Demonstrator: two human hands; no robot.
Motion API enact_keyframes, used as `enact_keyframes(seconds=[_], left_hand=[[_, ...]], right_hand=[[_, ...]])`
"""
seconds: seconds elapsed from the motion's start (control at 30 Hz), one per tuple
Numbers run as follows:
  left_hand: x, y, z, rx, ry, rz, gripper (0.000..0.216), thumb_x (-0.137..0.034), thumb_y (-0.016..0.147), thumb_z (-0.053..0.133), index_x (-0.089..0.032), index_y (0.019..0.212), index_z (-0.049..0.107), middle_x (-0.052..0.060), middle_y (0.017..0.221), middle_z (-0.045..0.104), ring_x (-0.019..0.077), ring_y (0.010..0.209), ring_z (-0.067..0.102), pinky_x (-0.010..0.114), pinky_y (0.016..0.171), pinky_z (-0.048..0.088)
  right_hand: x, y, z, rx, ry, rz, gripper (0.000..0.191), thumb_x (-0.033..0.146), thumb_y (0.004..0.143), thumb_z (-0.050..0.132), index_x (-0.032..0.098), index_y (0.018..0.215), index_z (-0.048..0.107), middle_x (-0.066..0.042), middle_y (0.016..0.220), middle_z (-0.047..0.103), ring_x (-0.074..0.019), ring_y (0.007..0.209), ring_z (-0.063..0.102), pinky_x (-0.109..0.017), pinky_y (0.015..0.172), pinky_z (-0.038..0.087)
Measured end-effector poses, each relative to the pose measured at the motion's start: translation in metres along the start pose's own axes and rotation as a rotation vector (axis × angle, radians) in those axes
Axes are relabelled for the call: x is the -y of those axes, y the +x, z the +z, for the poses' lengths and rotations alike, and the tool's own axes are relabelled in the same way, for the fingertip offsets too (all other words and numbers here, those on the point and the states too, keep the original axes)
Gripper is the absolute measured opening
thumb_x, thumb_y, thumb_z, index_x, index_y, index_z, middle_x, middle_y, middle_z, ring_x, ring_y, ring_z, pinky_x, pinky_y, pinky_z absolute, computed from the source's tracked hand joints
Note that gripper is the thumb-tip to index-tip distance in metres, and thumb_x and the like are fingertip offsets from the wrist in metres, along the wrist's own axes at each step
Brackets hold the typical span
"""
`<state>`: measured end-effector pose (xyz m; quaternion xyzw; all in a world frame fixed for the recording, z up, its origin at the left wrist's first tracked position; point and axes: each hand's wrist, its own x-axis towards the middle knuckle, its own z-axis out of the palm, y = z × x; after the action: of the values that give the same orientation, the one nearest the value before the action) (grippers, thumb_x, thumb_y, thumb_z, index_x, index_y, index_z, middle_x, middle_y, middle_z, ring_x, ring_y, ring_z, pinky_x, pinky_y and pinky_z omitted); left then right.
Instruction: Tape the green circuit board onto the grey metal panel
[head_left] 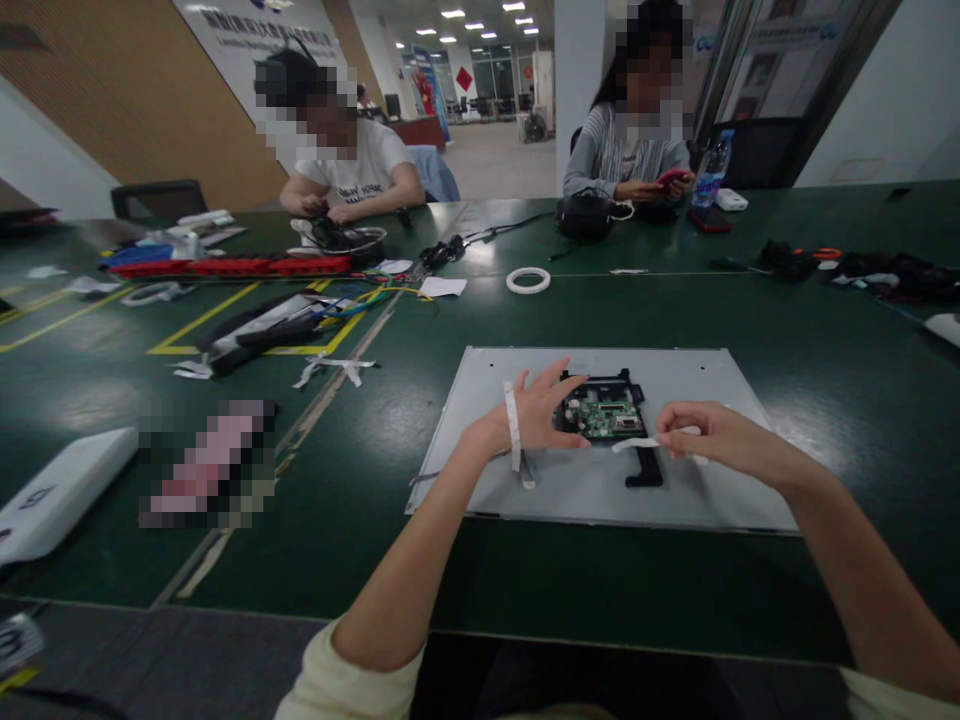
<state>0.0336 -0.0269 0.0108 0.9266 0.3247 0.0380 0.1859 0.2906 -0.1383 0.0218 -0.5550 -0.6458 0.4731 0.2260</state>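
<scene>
A large pale flat panel [712, 490] lies on the table in front of me, bearing a green circuit board [600, 415] in a black bracket [645, 470]. My left hand [536, 412] is spread over the panel, its fingers reaching across the board's left side. Across the back of that hand, near the wrist, runs a strip of white tape [512, 425]. Just right of the board, my right hand [697, 432] pinches another white tape strip [634, 444], whose free end points toward the bracket. A thin cable end [528, 472] shows below my left hand.
Beyond the panel lies a white tape roll [528, 281] on the green table [420, 400]. To the left are a phone [214, 455], a white box-like device [67, 490] and a black bundle with wires [262, 330]. Two people sit across the table, near a water bottle [712, 175].
</scene>
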Motion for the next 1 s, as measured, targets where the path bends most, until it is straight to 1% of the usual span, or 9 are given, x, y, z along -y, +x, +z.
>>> enact_keyframes(seconds=[0.07,0.17,0.27,0.43,0.57,0.67,0.8,0.9,1.0], left_hand=[[-0.008,0.000,-0.005,-0.056,-0.053,0.048,0.084,-0.062,0.071,0.060,-0.025,0.140,0.031,0.011,0.153,0.013,0.0338,0.138,0.017,0.059,0.109,0.007],[-0.026,0.002,-0.012,-0.129,-0.252,0.186,0.059,-0.051,0.085,0.049,-0.021,0.134,0.040,0.009,0.142,0.040,0.0244,0.130,0.037,0.045,0.108,0.027],[-0.049,0.004,-0.010,-0.148,-0.463,0.242,0.038,-0.041,0.093,0.038,-0.019,0.119,0.054,0.006,0.116,0.062,0.0155,0.104,0.058,0.031,0.090,0.045],[-0.073,0.006,0.010,-0.082,-0.439,0.222,0.031,-0.040,0.089,0.046,-0.016,0.084,0.065,0.001,0.071,0.065,0.0105,0.064,0.057,0.022,0.061,0.044],[-0.075,0.008,0.021,-0.123,-0.390,0.203,0.031,-0.038,0.088,0.048,-0.015,0.074,0.063,-0.001,0.060,0.060,0.0088,0.055,0.053,0.021,0.055,0.040],[-0.065,0.011,0.019,-0.261,-0.303,0.135,0.031,-0.038,0.090,0.043,-0.016,0.082,0.063,0.000,0.068,0.064,0.0110,0.062,0.057,0.023,0.060,0.044],[-0.037,0.012,0.010,-0.417,-0.160,0.010,0.039,-0.037,0.086,0.047,-0.012,0.116,0.053,0.011,0.104,0.065,0.0200,0.097,0.060,0.035,0.086,0.045],[-0.019,0.008,0.007,-0.228,-0.063,0.062,0.072,-0.047,0.077,0.059,-0.016,0.137,0.034,0.016,0.138,0.043,0.0293,0.126,0.041,0.047,0.101,0.034],[-0.011,0.004,0.009,-0.053,-0.014,0.037,0.093,-0.053,0.067,0.065,-0.022,0.143,0.022,0.015,0.149,0.025,0.0355,0.137,0.020,0.061,0.105,0.017]], right_hand=[[0.004,-0.001,0.001,-0.051,0.056,-0.023,0.020,0.041,0.081,0.053,0.021,0.081,0.058,0.000,0.074,0.059,-0.0141,0.074,0.055,-0.027,0.070,0.042],[0.007,-0.001,0.004,-0.043,0.095,-0.053,0.021,0.041,0.081,0.054,0.021,0.081,0.057,0.000,0.075,0.058,-0.0138,0.075,0.055,-0.026,0.071,0.042],[0.009,-0.001,0.008,-0.027,0.112,-0.069,0.021,0.041,0.080,0.056,0.020,0.081,0.057,-0.001,0.080,0.060,-0.0144,0.078,0.055,-0.026,0.073,0.043],[0.010,-0.001,0.011,-0.056,0.145,-0.104,0.021,0.041,0.079,0.058,0.020,0.084,0.059,-0.001,0.082,0.060,-0.0150,0.081,0.055,-0.027,0.075,0.043],[0.007,0.000,0.010,-0.085,0.138,-0.087,0.023,0.042,0.080,0.057,0.020,0.082,0.060,-0.001,0.080,0.058,-0.0148,0.079,0.054,-0.026,0.073,0.043],[0.002,0.002,0.010,-0.122,0.153,-0.065,0.026,0.044,0.079,0.057,0.019,0.084,0.060,-0.002,0.085,0.059,-0.0156,0.083,0.054,-0.027,0.077,0.043],[-0.002,0.005,0.011,-0.132,0.231,-0.004,0.025,0.044,0.080,0.057,0.020,0.088,0.058,-0.003,0.097,0.060,-0.0147,0.085,0.054,-0.028,0.079,0.042],[-0.001,0.005,0.011,-0.144,0.311,0.032,0.023,0.042,0.082,0.056,0.021,0.089,0.056,-0.004,0.108,0.059,-0.0172,0.096,0.054,-0.030,0.086,0.042],[-0.001,0.004,0.011,-0.134,0.354,0.038,0.024,0.043,0.081,0.058,0.021,0.089,0.056,-0.006,0.113,0.058,-0.0202,0.104,0.053,-0.033,0.090,0.042]])
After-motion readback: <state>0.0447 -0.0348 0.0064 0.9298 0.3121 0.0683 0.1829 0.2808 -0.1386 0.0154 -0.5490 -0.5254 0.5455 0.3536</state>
